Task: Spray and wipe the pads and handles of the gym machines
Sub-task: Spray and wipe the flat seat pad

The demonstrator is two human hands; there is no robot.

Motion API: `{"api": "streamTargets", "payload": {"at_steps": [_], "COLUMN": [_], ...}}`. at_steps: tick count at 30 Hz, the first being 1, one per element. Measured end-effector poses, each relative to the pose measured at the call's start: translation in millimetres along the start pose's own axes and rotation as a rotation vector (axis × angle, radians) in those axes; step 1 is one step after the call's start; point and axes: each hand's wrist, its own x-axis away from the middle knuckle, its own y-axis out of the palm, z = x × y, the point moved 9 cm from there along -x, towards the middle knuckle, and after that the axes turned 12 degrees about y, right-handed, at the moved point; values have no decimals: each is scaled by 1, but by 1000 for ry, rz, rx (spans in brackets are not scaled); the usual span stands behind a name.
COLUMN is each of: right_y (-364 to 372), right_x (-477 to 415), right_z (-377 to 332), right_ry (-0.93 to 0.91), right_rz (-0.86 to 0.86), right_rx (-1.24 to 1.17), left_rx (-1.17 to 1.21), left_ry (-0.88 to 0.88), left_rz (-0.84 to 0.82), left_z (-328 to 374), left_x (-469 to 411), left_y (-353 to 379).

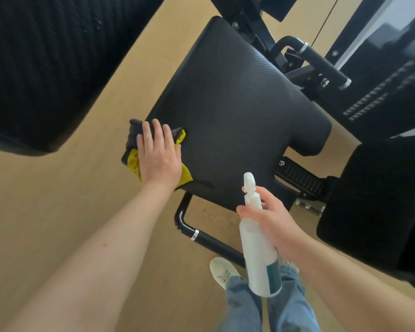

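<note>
While left hand (159, 154) presses cloth (132, 164) flat, grip wide, at the left edge of pad (237, 104) and right hand (270, 219) has its grip wrapped round bottle (255, 243), risk: cloth overhangs the edge, so an outward stroke could drag it onto the floor (58, 212).

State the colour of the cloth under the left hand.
Cloth: yellow and dark grey; head view.
</note>
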Motion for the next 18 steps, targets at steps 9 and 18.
{"api": "streamTargets", "payload": {"at_steps": [9,18], "right_y": [-14,-44], "right_x": [11,28], "right_z": [11,42], "right_ry": [-20,3], "right_rz": [-29,64], "right_rx": [-32,-76], "left_rx": [302,1222], "left_ry": [509,-120], "left_rz": [57,-612], "left_z": [153,238], "left_x": [44,89], "left_y": [31,49]}}
